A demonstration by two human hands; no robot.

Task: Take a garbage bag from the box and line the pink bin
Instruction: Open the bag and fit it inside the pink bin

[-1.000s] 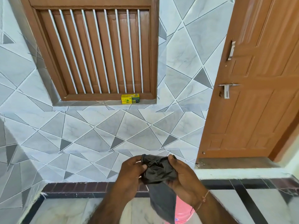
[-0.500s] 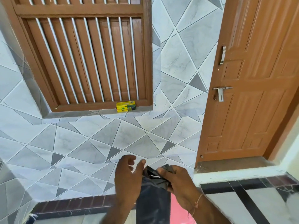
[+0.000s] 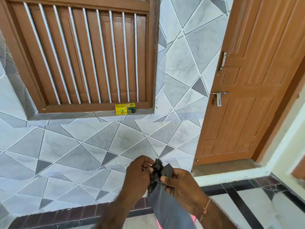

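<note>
A dark grey garbage bag (image 3: pixel 166 205) hangs down between my hands at the bottom middle. My left hand (image 3: pixel 140 176) pinches the bag's crumpled top edge from the left. My right hand (image 3: pixel 183 187) grips the same top edge from the right, fingers closed on the plastic. The yellow and green bag box (image 3: pixel 125 109) stands on the window ledge, well above and behind my hands. Only a thin sliver of the pink bin (image 3: pixel 192 218) shows under my right wrist; the bag and my arms hide the rest.
A brown barred window (image 3: pixel 79 53) fills the upper left of the tiled wall. A closed brown door (image 3: pixel 250 90) with a metal latch stands at the right, on a raised step. Dark tile borders run along the floor below.
The view has tilted upward, so the pink bin has almost left the frame. My hands have drawn closer together on the bag's top, which is now more bunched.
</note>
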